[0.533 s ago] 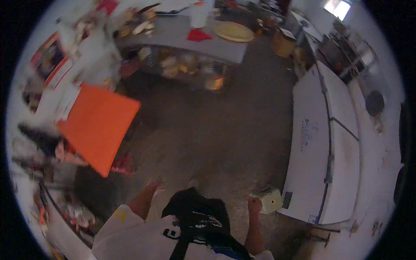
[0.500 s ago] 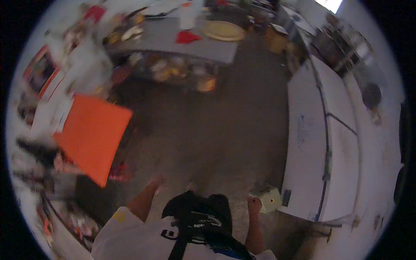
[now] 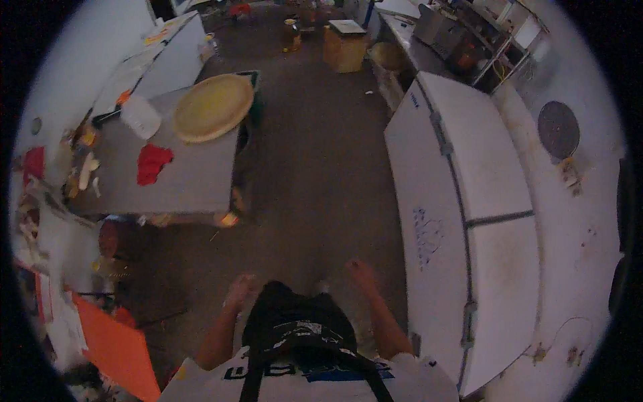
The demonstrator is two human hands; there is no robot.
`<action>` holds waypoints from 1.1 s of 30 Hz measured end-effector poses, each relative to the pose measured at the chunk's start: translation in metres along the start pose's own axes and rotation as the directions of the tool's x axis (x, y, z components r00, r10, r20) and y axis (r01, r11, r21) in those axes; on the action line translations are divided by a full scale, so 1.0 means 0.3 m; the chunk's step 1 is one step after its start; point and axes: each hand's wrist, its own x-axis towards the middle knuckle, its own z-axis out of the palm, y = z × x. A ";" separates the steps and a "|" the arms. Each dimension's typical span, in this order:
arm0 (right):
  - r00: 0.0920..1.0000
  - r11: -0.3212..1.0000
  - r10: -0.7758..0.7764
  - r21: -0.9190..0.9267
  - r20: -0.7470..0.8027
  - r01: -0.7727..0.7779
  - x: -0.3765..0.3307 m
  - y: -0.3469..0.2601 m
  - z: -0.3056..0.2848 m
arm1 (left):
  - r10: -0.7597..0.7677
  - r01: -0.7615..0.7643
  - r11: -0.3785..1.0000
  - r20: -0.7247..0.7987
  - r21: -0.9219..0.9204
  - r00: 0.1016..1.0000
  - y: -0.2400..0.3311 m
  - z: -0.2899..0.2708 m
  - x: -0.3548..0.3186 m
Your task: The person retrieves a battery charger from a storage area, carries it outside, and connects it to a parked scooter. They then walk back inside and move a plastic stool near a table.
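Note:
My left hand (image 3: 241,291) hangs low in front of my body, left of my dark apron (image 3: 298,321). On the other side, my right hand (image 3: 362,273) reaches a little forward above the dark floor (image 3: 308,201). No object shows in either hand, but blur and dim light hide how the fingers are set. Nearest to the right arm stands a long white chest freezer (image 3: 429,201) with closed lids. Ahead on the left is a grey table (image 3: 194,181) bearing a red cloth (image 3: 154,163), a round tan tray (image 3: 214,108) and a whitish container (image 3: 141,117).
An orange panel (image 3: 117,342) stands at the lower left. Farther ahead are a cardboard box (image 3: 344,50), a jar of amber stuff (image 3: 290,35) and another white freezer (image 3: 175,57). A metal counter (image 3: 422,47) stands beyond the right freezer. A round dark disc (image 3: 558,130) hangs on the wall.
The view has turned and moved forward; the table is nearer and farther left, the orange panel lower. My right hand has left the pale green box, which is out of view now.

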 end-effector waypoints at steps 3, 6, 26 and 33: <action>0.987 0.974 -0.151 0.159 -0.061 0.159 0.438 -0.208 -0.192 | 0.106 -0.104 0.982 0.001 0.159 0.994 0.227 0.012 0.195; 0.958 0.958 -0.287 -0.029 -0.031 0.286 0.941 -0.289 -0.278 | 0.351 -0.331 0.896 -0.015 0.296 0.936 0.330 0.101 0.647; 0.703 0.895 0.430 -0.369 0.566 -0.250 2.715 -0.072 -0.378 | -0.056 -0.017 0.887 -0.145 -0.461 0.988 2.294 -0.269 2.199; 0.854 0.861 -0.449 -0.129 0.263 0.492 4.461 -0.942 -0.538 | -0.306 0.104 0.764 -0.214 -0.637 0.928 2.294 -0.345 2.475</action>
